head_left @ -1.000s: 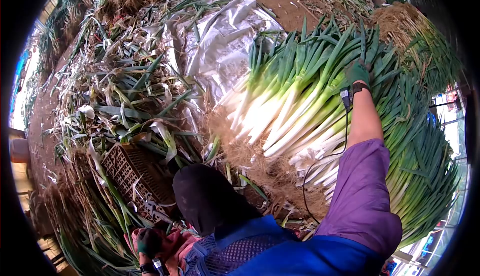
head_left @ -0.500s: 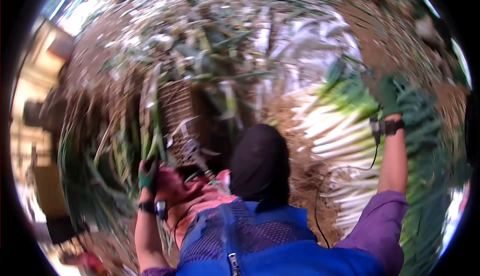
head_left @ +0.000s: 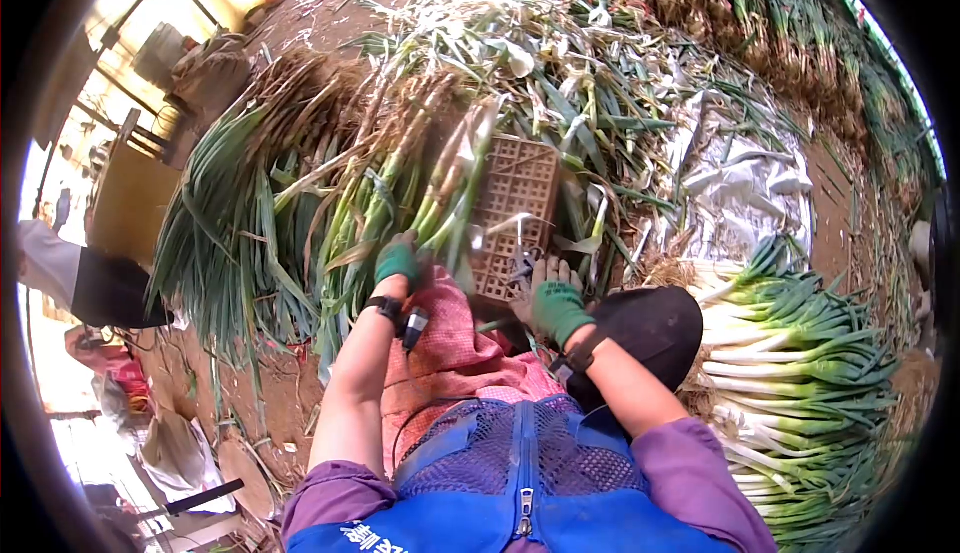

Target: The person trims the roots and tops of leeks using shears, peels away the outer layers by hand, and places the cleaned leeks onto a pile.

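Observation:
Gloved in green, my left hand (head_left: 398, 261) is closed around the lower leafy part of a long green onion (head_left: 460, 188), whose pale stalk points up and away, blurred. Just left of it lies a pile of untrimmed green onions (head_left: 270, 203) with dry roots. My right hand (head_left: 553, 298), in a green glove with grey fingers, has its fingers stretched out, holding nothing. It is beside a small metal fitting (head_left: 521, 271) at the near end of a brown plastic crate (head_left: 515, 188). A pink woven cloth (head_left: 430, 353) covers one of my legs.
Cleaned green onions (head_left: 770, 353) with white stalks are stacked at the right. Peeled leaves (head_left: 590, 93) litter the ground beyond the crate, beside a white plastic sheet (head_left: 745, 188). More bundles (head_left: 790, 23) stand at the far right. A yellowish box (head_left: 135, 198) stands at the left.
My right hand has come from the cleaned green onions on the right back to the crate. The view has swung right, and my left hand now holds a green onion's leafy part.

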`<state>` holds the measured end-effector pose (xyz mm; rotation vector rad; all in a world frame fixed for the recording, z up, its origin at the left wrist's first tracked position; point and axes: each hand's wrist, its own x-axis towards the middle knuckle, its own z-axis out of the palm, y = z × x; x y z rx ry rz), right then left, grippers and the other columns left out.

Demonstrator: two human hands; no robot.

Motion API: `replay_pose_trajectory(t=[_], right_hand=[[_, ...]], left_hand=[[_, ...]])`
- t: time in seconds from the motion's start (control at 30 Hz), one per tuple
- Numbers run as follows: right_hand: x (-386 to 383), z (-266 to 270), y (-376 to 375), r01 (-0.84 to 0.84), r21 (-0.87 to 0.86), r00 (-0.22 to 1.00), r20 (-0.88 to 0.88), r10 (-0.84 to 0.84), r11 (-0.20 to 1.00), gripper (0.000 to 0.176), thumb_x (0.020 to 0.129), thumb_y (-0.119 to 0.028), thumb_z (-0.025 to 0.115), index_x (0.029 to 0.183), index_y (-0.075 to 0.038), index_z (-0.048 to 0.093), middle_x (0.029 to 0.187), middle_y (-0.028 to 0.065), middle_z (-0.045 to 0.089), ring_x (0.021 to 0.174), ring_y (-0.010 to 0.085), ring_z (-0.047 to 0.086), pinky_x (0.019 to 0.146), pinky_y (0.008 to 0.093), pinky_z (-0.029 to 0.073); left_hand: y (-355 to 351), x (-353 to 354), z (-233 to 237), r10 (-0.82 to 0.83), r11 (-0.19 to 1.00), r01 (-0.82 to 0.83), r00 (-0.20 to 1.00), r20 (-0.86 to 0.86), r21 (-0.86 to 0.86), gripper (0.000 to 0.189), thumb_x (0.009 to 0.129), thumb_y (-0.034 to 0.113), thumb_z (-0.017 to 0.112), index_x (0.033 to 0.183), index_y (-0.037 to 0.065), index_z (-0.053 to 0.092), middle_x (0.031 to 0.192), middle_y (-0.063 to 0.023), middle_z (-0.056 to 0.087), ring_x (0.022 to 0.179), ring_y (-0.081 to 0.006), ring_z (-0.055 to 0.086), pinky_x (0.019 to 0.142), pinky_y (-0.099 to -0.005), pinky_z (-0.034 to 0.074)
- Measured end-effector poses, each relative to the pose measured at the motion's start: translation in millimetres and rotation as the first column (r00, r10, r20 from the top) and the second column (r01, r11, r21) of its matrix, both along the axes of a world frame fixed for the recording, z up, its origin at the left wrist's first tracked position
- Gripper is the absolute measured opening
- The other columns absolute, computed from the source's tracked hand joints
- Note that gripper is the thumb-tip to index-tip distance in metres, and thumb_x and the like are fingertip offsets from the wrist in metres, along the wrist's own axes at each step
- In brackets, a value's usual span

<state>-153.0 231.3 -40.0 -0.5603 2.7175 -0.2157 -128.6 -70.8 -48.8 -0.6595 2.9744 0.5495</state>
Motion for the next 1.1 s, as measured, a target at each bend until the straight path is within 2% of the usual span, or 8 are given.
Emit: replay_pose_trajectory(t=[0.13,0.33,0.73,0.87,0.9,0.93,1.03,1.1], right_hand=[[13,-21,-16,0.068,0.081,0.995,0.065,-0.073,0.994,0.105,0.085,-0.061,0.061,0.157,0.003,0.02,0.161,0.0257,0.028,0.15,0.0399,0.023,0.123,0.0491,0.013],[5,-41,-30,0.211,-0.069,0.975,-0.049,-0.215,0.975,0.105,0.079,-0.05,0.069,0.158,-0.003,0.019,0.158,0.0256,0.031,0.146,0.0401,0.031,0.121,0.0497,0.022],[4,-37,-29,0.321,-0.133,0.944,0.12,-0.307,0.938,0.101,0.077,-0.043,0.072,0.156,-0.004,0.022,0.146,0.0268,0.045,0.134,0.042,0.045,0.113,0.0469,0.037],[3,-41,-24,0.329,-0.118,0.935,0.177,-0.307,0.937,0.105,0.077,-0.043,0.073,0.158,-0.011,0.016,0.15,0.0229,0.041,0.135,0.0406,0.045,0.112,0.0504,0.037],[2,-41,-23,0.329,-0.123,0.936,0.177,-0.305,0.936,0.103,0.077,-0.043,0.073,0.158,-0.011,0.017,0.15,0.0225,0.042,0.135,0.0403,0.045,0.111,0.0508,0.038],[2,-40,-22,0.326,-0.127,0.937,0.178,-0.302,0.937,0.102,0.077,-0.043,0.073,0.157,-0.011,0.018,0.149,0.022,0.042,0.134,0.0399,0.046,0.11,0.0512,0.038],[5,-39,-20,0.267,-0.059,0.959,0.116,-0.259,0.962,0.102,0.077,-0.043,0.072,0.157,-0.01,0.018,0.149,0.0218,0.042,0.136,0.039,0.044,0.113,0.0524,0.032],[6,-28,-20,0.241,-0.021,0.965,0.111,-0.237,0.97,0.106,0.075,-0.044,0.073,0.157,-0.008,0.015,0.15,0.0232,0.041,0.138,0.0396,0.041,0.115,0.0528,0.029]], left_hand=[[-1,-26,-5,0.095,0.995,-0.086,0.97,0.226,-0.047,0.057,0.084,0.047,0.068,0.126,0.01,0.058,0.128,-0.0211,0.058,0.119,-0.0395,0.059,0.099,-0.0479,0.049],[4,-36,0,0.136,0.984,-0.091,0.935,0.328,-0.151,0.048,0.087,0.036,0.071,0.126,0.012,0.057,0.129,-0.0163,0.056,0.118,-0.0369,0.062,0.092,-0.0488,0.054],[-6,-19,49,-0.122,0.988,0.101,0.975,0.188,0.116,0.036,0.083,0.036,0.067,0.109,0.012,0.073,0.111,-0.0199,0.071,0.104,-0.0365,0.068,0.092,-0.045,0.054],[-30,-35,-39,-0.136,0.795,0.076,0.989,0.055,0.602,0.039,0.088,0.037,0.064,0.116,0.01,0.071,0.098,-0.0144,0.073,0.092,-0.0232,0.068,0.085,-0.0346,0.052],[-32,-39,-48,-0.14,0.87,0.151,0.988,-0.057,0.469,0.035,0.091,0.032,0.061,0.115,0.007,0.069,0.093,-0.0131,0.071,0.088,-0.0207,0.067,0.082,-0.0339,0.052],[-42,-47,-88,0.103,0.756,-0.054,0.994,-0.037,0.652,0.034,0.09,0.029,0.064,0.114,0.006,0.068,0.089,-0.0118,0.07,0.083,-0.0197,0.065,0.077,-0.0347,0.053],[-36,-47,-90,-0.051,0.894,-0.106,0.941,0.334,0.435,0.035,0.085,0.027,0.068,0.114,0.007,0.069,0.087,-0.0121,0.07,0.076,-0.0201,0.065,0.07,-0.0363,0.053],[-33,-44,-93,-0.093,0.921,-0.036,0.946,0.31,0.387,0.041,0.078,0.023,0.07,0.117,0.008,0.069,0.092,-0.0139,0.072,0.082,-0.0235,0.069,0.076,-0.0371,0.055]])
